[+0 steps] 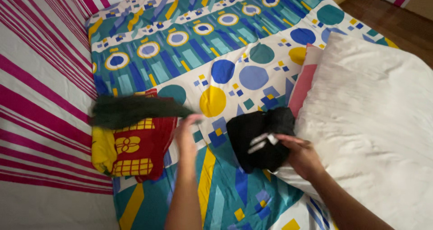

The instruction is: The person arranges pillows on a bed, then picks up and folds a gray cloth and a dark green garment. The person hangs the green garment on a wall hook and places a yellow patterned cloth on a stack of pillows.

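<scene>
I am seeing my right hand [301, 155] pinching the black folded garment with white labels [261, 137], which is lying against the near edge of the white pillow [374, 121]. My left hand [187, 137] is blurring; I cannot tell whether its fingers are apart or gripping the dark green cloth [135, 110] hanging over the red and yellow folded fabric [135, 151]. Farther off, the patterned teal and blue bedsheet [216, 45] is lying open up to its far edge.
</scene>
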